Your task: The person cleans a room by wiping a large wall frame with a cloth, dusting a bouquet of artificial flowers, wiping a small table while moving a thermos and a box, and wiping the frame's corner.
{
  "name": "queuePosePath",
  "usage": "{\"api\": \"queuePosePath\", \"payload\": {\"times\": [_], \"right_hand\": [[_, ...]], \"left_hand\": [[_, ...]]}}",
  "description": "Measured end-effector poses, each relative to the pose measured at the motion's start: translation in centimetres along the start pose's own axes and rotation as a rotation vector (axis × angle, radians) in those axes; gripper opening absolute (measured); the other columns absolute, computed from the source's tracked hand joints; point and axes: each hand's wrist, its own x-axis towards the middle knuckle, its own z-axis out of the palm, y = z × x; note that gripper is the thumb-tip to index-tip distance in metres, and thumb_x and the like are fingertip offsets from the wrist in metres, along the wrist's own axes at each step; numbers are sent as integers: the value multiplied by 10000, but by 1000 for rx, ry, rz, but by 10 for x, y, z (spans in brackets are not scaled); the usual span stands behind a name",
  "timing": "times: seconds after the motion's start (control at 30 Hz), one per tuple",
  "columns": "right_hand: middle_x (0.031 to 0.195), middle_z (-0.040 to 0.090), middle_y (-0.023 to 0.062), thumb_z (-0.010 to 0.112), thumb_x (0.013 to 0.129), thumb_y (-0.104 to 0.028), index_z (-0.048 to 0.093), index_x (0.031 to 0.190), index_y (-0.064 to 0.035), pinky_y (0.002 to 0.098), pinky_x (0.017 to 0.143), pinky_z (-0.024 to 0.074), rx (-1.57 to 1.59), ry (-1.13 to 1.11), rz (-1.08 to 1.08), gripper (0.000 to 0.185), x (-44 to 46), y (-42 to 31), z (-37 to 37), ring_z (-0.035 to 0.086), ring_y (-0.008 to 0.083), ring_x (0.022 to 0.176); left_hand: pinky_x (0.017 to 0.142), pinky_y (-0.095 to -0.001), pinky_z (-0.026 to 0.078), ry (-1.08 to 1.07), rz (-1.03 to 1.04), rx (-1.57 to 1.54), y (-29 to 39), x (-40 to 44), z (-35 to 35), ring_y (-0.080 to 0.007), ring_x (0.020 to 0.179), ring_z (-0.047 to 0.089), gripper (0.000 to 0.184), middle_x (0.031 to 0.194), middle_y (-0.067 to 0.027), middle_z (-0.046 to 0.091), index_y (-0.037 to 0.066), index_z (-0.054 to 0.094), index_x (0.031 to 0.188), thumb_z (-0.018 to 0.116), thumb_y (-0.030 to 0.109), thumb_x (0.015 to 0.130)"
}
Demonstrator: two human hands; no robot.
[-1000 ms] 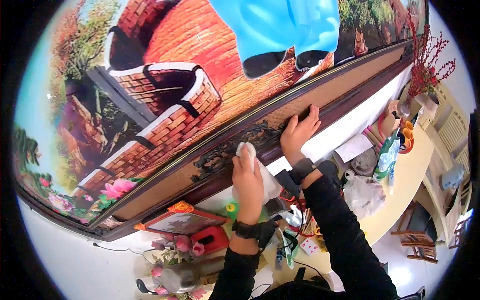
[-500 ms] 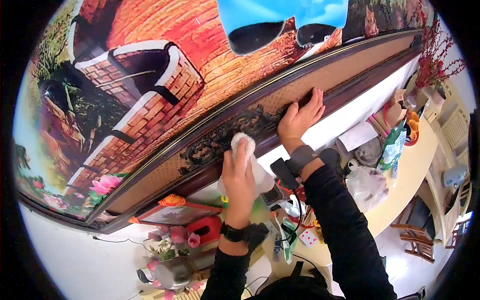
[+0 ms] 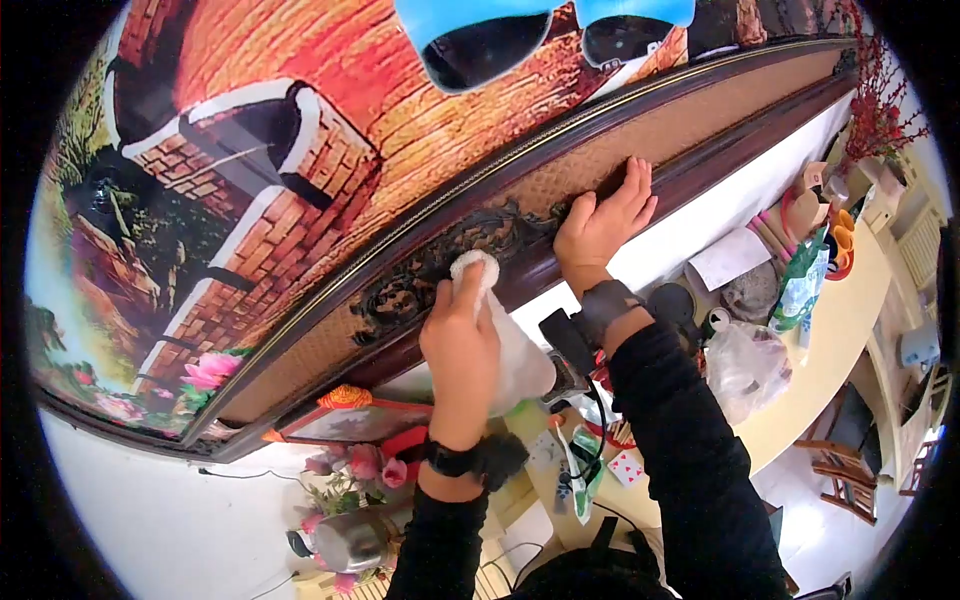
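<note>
A large picture [image 3: 300, 200] in a dark wooden frame [image 3: 690, 190] fills the upper view, with a woven tan border [image 3: 680, 120]. My left hand [image 3: 460, 345] grips a white cloth [image 3: 520, 365], its index finger pressing a bunched part against the black carved ornament [image 3: 410, 285] low on the frame. The rest of the cloth hangs below the fingers. To the right of it, my right hand [image 3: 603, 225] lies on the frame's lower border, fingers stretched out and thumb apart, holding nothing. Both wrists wear dark bands.
Below stands a cream table [image 3: 845, 370] with a clear plastic bag [image 3: 745, 365], a green-and-white packet [image 3: 803, 285], orange-handled scissors [image 3: 843, 235] and playing cards [image 3: 626, 467]. Pink flowers [image 3: 365, 462] and a metal pot [image 3: 350, 545] are lower left; red branches [image 3: 885, 110] upper right; wooden chairs [image 3: 845, 480] beyond.
My left hand and the cloth have shifted slightly left and up along the carving. My right hand stays flat on the frame. The whole view has moved a little.
</note>
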Motion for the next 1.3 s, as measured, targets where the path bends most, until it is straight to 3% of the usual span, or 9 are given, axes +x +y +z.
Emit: {"api": "queuePosePath", "payload": {"times": [0.13, 0.17, 0.4, 0.57, 0.67, 0.8, 0.9, 1.1, 1.3], "right_hand": [[1273, 332, 197, 436, 667, -158, 343, 1212, 45, 505, 1025, 55, -7, 9, 10, 588, 1, 1, 1, 247, 322, 1248], [1273, 332, 197, 435, 666, -160, 344, 1211, 45, 504, 1025, 55, 1, 9, 12, 589, 1, 2, 1, 248, 322, 1248], [1270, 331, 198, 438, 658, -179, 348, 1206, 47, 504, 1025, 54, 6, -4, 15, 599, 1, 2, 0, 247, 322, 1249], [1267, 334, 199, 443, 651, -175, 349, 1208, 44, 509, 1024, 54, -1, 1, 23, 606, 0, 2, 1, 250, 319, 1248], [1264, 338, 201, 446, 649, -172, 355, 1207, 40, 508, 1025, 57, -1, 9, 16, 603, 1, 2, 1, 256, 319, 1245], [1266, 337, 204, 444, 652, -174, 363, 1201, 45, 506, 1024, 61, 2, 2, 13, 597, 0, 2, -1, 261, 319, 1242], [1254, 355, 195, 402, 678, -179, 350, 1202, 31, 473, 1024, 70, -18, -2, 20, 567, 1, 1, -1, 265, 316, 1236], [1266, 341, 204, 435, 654, -180, 363, 1195, 46, 505, 1018, 70, -8, 0, 12, 591, 1, 1, -1, 264, 320, 1237], [1276, 330, 209, 453, 636, -178, 370, 1194, 50, 518, 1017, 67, -15, -12, 38, 609, 3, 0, -3, 252, 315, 1248]], "left_hand": [[576, -407, 442, 111, 85, -7, 1, 0, -3, -356, 701, 546, 352, 838, -158, 511, 120, 555, 1066, 530, -2, 737], [645, -390, 467, 93, 70, -28, 0, 1, -1, -374, 775, 571, 333, 918, -210, 574, 104, 574, 1067, 553, 27, 744], [561, -393, 479, -106, 17, 341, 14, 16, -6, -326, 663, 586, 309, 838, -143, 584, 120, 573, 1024, 580, 80, 718], [496, -367, 461, -225, 261, 510, -4, 23, -18, -287, 588, 566, 333, 782, -107, 526, 148, 545, 1039, 563, 69, 716], [426, -316, 439, -108, 478, 525, -16, 22, -25, -221, 519, 518, 343, 725, -79, 469, 117, 575, 999, 543, 45, 666], [407, -291, 425, -46, 509, 534, -12, 24, -23, -215, 523, 506, 351, 716, -85, 444, 110, 571, 1017, 541, 45, 674], [459, -326, 451, -166, 361, 628, 2, 27, -22, -246, 580, 556, 376, 797, -99, 501, 142, 544, 1074, 552, 74, 704], [456, -311, 451, -138, 538, 838, -1, 31, -15, -216, 588, 567, 354, 778, -91, 511, 118, 577, 1024, 522, 84, 676], [458, -318, 441, -207, 672, 675, -8, 41, -27, -223, 597, 567, 327, 790, -90, 513, 105, 584, 979, 537, 84, 656]]}}
